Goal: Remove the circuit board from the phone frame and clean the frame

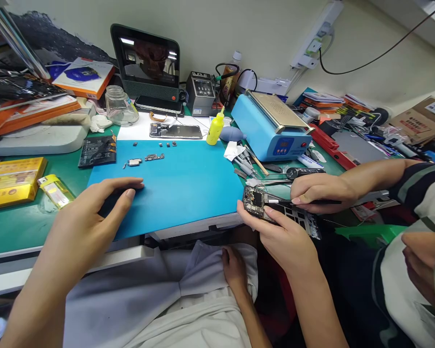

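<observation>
My left hand hovers at the left edge of the blue mat, its thumb and index finger apart with nothing between them. Just beyond it on the mat are small phone parts, among them a metal-shielded piece and a small circuit board. My right hand lies relaxed on the white cloth over my lap, fingers partly hidden, with nothing seen in it. At the right, a co-worker's left hand holds an opened phone. The co-worker's other hand works a thin pen-like tool at it.
Behind the mat lie a phone screen and a yellow bottle. A blue heating plate machine stands at the back right. To the left are a phone battery, a lighter, a yellow box and a glass jar.
</observation>
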`<state>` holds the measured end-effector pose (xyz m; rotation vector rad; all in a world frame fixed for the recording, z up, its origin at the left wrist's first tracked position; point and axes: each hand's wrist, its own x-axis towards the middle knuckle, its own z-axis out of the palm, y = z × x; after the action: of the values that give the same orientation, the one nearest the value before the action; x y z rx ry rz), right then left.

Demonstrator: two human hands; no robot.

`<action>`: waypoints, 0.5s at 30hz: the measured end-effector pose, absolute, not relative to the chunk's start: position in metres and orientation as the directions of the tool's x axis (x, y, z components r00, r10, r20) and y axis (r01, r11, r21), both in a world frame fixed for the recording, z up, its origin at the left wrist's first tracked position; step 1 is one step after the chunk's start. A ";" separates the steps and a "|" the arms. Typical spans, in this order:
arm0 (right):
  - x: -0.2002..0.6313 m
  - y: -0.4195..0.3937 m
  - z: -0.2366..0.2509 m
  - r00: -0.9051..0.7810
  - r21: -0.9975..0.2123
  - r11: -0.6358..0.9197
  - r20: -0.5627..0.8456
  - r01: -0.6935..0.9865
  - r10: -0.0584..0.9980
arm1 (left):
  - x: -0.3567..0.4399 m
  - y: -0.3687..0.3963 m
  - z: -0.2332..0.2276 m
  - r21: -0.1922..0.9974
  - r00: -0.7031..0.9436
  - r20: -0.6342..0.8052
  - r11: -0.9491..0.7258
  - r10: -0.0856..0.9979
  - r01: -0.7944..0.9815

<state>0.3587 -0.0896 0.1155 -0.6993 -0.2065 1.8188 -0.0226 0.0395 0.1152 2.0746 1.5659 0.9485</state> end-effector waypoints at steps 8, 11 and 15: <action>0.358 -0.088 0.120 -0.180 -0.400 -0.347 -0.399 -0.848 0.899 | -0.024 0.038 0.114 0.645 0.168 0.314 -0.340 0.934 0.684; 0.359 -0.088 0.119 -0.175 -0.374 -0.345 -0.418 -0.861 0.891 | -0.024 0.038 0.114 0.646 0.170 0.305 -0.335 0.937 0.686; 0.359 -0.089 0.118 -0.171 -0.342 -0.338 -0.434 -0.877 0.884 | -0.023 0.038 0.114 0.649 0.170 0.296 -0.329 0.940 0.686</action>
<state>0.3586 -0.0886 0.1184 -0.6753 -0.0149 1.7921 -0.0231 0.0376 0.1140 2.0868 1.5419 0.9524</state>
